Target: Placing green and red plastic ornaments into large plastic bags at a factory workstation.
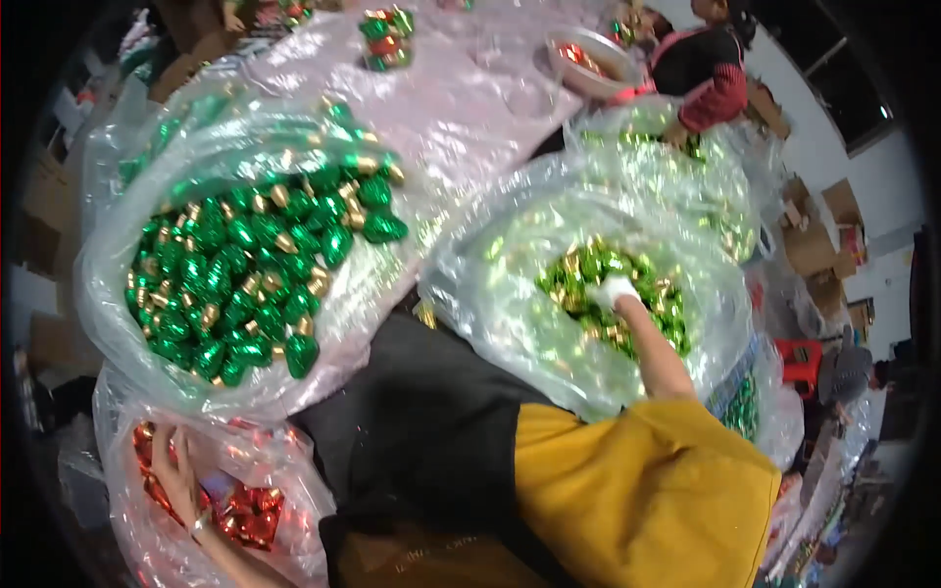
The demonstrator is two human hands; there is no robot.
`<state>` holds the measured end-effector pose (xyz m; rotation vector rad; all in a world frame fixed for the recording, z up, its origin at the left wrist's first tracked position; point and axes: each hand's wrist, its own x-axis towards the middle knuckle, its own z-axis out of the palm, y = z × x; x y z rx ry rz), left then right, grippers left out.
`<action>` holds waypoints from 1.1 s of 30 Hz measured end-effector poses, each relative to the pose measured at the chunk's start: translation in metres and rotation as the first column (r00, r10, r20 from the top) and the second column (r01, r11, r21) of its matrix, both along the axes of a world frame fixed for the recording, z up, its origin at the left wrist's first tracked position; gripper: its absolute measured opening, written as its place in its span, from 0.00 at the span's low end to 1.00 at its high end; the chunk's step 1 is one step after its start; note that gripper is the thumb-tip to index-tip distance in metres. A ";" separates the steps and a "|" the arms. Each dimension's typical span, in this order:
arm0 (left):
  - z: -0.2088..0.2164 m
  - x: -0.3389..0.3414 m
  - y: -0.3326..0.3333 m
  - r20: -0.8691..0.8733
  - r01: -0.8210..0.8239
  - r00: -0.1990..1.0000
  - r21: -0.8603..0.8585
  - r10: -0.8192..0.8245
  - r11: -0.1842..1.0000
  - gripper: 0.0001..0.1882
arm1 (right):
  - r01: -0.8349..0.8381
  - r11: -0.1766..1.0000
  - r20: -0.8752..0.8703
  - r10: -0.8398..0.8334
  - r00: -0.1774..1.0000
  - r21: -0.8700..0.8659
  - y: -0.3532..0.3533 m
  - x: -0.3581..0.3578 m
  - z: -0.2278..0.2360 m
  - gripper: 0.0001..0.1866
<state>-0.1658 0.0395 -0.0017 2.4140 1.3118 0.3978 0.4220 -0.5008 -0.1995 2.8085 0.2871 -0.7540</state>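
Observation:
My left hand is down in a clear plastic bag at the lower left, its fingers somewhat apart against shiny red ornaments. A bracelet or watch circles that wrist. To the right, my right hand, whitish as if gloved, reaches into another clear bag. It touches shiny light-green ornaments with gold caps. Its fingers are blurred and partly hidden, so what they hold does not show. Between my arms lies my dark apron.
A large clear bag of dark-green gold-capped ornaments stands at left. Behind are a plastic-covered table, a stacked ornament bundle and a basin. A co-worker reaches into a further bag. Cardboard boxes sit at right.

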 end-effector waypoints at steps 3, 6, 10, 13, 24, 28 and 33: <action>-0.016 -0.072 -0.006 0.123 -0.227 0.970 0.136 0.211 0.964 0.15 | -0.249 0.968 -0.075 0.247 0.966 -0.025 0.032 0.027 0.069 0.31; -0.014 -0.112 -0.026 -0.071 -0.373 0.919 0.166 0.388 0.913 0.16 | -0.257 0.947 0.274 0.199 0.941 0.193 0.126 0.028 0.188 0.25; -0.090 -0.163 -0.014 -0.413 -0.415 0.845 -0.103 0.341 0.904 0.20 | -0.514 0.781 0.710 0.132 0.691 0.355 0.242 0.121 0.238 0.21; -0.183 -0.241 -0.005 -0.207 -0.360 0.922 -0.142 0.328 0.922 0.25 | -0.500 0.835 0.574 0.299 0.763 0.231 0.304 0.257 0.170 0.22; -0.125 -0.121 -0.063 -0.139 -0.422 0.905 -0.392 0.401 0.817 0.27 | -0.610 0.184 0.491 0.438 0.753 0.771 0.320 0.010 0.212 0.10; -0.124 -0.116 -0.067 -0.340 -0.313 0.915 -0.255 0.218 0.915 0.35 | -0.747 -0.008 0.453 0.800 0.394 0.664 0.292 -0.126 0.228 0.06; -0.123 -0.102 -0.060 -0.374 -0.208 0.918 -0.170 0.132 0.963 0.37 | -0.853 -0.102 0.536 0.814 0.224 0.511 0.324 -0.199 0.196 0.08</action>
